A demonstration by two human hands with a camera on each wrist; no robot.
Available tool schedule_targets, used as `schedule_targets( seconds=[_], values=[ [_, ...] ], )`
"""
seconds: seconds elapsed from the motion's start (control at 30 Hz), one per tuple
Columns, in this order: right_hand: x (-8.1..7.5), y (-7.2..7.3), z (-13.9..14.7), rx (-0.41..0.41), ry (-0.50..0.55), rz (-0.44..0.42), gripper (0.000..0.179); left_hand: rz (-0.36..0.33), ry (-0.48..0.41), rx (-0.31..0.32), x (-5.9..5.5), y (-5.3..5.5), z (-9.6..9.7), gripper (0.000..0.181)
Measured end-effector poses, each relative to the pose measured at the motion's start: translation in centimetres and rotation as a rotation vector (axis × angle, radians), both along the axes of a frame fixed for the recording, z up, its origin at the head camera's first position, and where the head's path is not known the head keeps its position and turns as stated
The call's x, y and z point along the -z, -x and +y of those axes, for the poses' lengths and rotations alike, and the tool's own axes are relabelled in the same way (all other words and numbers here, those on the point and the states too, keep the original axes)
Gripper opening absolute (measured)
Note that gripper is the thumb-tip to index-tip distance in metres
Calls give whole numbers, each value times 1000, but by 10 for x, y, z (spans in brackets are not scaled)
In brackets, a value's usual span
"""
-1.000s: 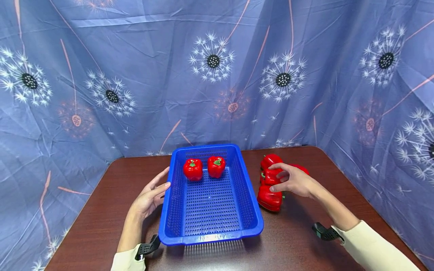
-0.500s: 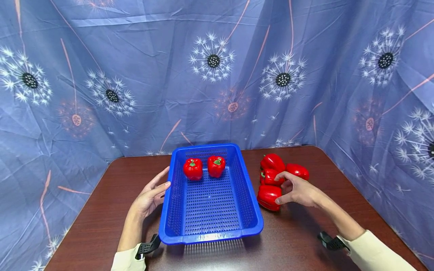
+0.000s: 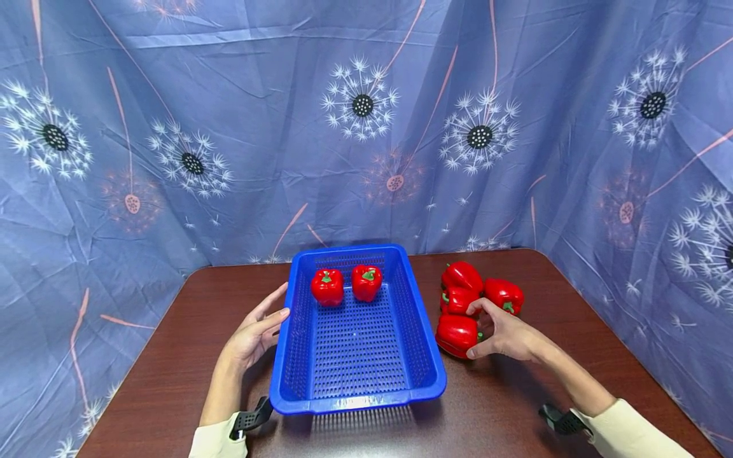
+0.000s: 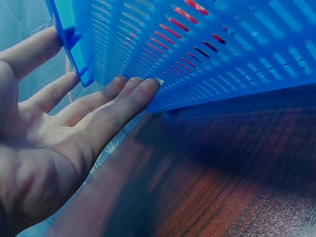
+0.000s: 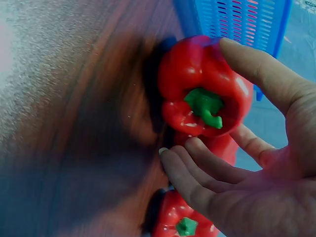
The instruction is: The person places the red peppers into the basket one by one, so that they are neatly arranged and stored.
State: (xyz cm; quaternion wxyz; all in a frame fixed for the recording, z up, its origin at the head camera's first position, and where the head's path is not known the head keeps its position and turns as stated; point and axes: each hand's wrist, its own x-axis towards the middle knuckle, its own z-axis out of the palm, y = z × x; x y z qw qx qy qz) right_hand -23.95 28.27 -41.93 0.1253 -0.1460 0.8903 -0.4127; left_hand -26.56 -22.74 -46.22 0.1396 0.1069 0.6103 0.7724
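A blue perforated plastic basket [image 3: 357, 403] stands mid-table with two red bell peppers [image 3: 328, 287] at its far end. My left hand [image 3: 252, 337] rests against the basket's left side, fingers extended and touching the rim and wall; the left wrist view shows the palm empty. To the right of the basket, my right hand [image 3: 501, 331] has thumb and index finger around the nearest red bell pepper [image 3: 456, 334], its green stem facing the palm. In the right wrist view the thumb lies on this pepper's edge, the index fingertip is hidden behind it, and the other fingers extend loosely.
Behind the held pepper, another bell pepper [image 3: 455, 299] and a further one [image 3: 462, 276] lie close together. One more pepper [image 3: 506, 294] sits to their right. The brown wooden table [image 3: 189, 356] is bordered by a blue dandelion-print curtain [image 3: 275, 127].
My right hand has moved from over the middle pepper toward the table's front, to the nearest pepper. The right-hand pepper is uncovered and its stem shows. The left hand has stayed at the basket.
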Motion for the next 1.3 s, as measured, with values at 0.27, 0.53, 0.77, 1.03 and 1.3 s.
schedule_targets(
  seconds=[0.27,0.53,0.77,1.03,1.3],
  values=[
    [8,-2,-3,18,-4,32,77,-6,-4,7,0,0,0,67],
    [7,0,-7,62,-59,48,75,-2,5,-3,-2,-1,-2,68],
    [3,-3,-9,76,-33,51,70,-8,4,5,-1,0,-1,67],
    [-7,-3,-14,102,-29,23,65,-7,1,-2,0,0,0,66],
    [-29,1,-22,118,19,70,64,-1,3,-8,1,0,0,66]
  ],
)
